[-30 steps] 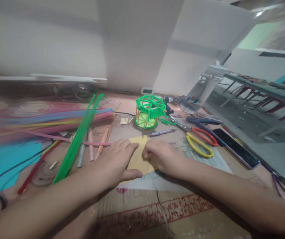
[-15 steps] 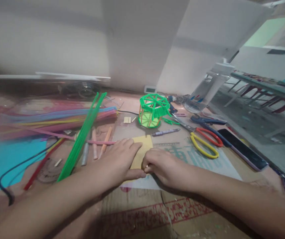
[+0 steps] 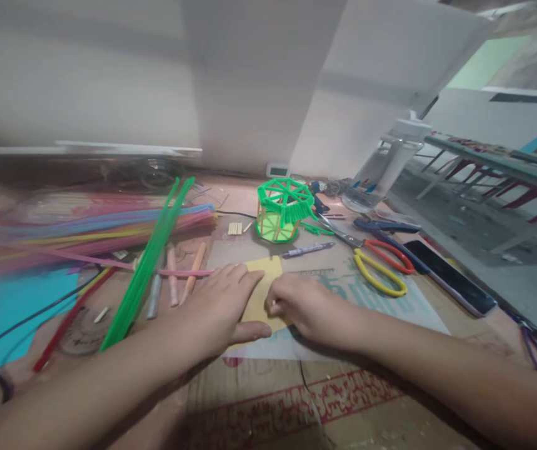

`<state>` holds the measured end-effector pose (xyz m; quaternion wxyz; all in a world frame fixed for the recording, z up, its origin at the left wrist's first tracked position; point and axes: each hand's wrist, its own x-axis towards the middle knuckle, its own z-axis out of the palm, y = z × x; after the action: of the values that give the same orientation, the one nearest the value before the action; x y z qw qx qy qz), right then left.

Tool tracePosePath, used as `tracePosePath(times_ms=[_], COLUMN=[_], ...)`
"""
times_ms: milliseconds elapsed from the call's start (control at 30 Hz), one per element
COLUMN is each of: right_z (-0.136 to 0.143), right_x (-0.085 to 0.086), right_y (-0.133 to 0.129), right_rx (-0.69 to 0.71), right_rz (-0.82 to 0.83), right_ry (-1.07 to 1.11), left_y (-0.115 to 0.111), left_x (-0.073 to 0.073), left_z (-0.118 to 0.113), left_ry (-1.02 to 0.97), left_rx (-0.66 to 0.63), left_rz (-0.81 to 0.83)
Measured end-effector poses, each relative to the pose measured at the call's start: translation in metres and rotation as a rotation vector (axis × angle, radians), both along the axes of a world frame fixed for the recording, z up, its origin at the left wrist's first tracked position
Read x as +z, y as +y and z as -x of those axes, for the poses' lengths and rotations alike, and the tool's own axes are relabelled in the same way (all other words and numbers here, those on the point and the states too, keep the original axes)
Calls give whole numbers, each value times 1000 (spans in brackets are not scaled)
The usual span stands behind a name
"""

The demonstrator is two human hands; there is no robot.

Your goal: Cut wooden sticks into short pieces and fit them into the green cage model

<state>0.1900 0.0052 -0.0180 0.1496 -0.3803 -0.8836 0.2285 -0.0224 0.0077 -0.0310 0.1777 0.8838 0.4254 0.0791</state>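
A small yellow sheet of paper (image 3: 268, 269) lies on a white printed sheet (image 3: 418, 309) in front of me. My left hand (image 3: 221, 303) rests flat on its left part, thumb held away from the fingers. On the paper's right side, my right hand (image 3: 303, 306) is curled with its fingers pinched together. Whatever is in that pinch is hidden by the fingers. Behind the paper stands a green lantern-like frame (image 3: 277, 229) with an eight-sided top and thin brown posts. A patterned pen (image 3: 309, 250) lies between this frame and my right hand.
Scissors (image 3: 381, 278) with red and yellow handles and a phone (image 3: 451, 278) lie to the right. A clear bottle (image 3: 383, 169) stands behind them. Green pipe cleaners (image 3: 144, 269), several coloured bundles (image 3: 109, 228) and short pale sticks (image 3: 235, 229) are on the left and at the back.
The view has shifted slightly, moving the scene a little left. My right hand has turned slightly; the small pale tip at its fingers no longer shows. My left hand stays on the paper.
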Motion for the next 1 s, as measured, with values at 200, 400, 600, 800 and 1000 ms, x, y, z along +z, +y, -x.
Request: tracePosePath(times_ms=[200, 400, 600, 800, 1000], right_z=[0, 0, -8, -50, -82], right_x=[3, -6, 3, 19, 1], right_y=[-1, -1, 9, 65, 110], right_rx=[71, 63, -92, -467, -605], right_rz=[34, -36, -123, 132, 125], right_ry=[31, 34, 111, 602, 631], left_y=[-1, 0, 3, 3, 2], left_x=[2, 2, 0, 1, 3], left_z=[-1, 0, 0, 0, 0], left_ry=[10, 26, 57, 57, 61], left_rx=[-2, 8, 14, 26, 32], left_rz=[2, 4, 38, 49, 56])
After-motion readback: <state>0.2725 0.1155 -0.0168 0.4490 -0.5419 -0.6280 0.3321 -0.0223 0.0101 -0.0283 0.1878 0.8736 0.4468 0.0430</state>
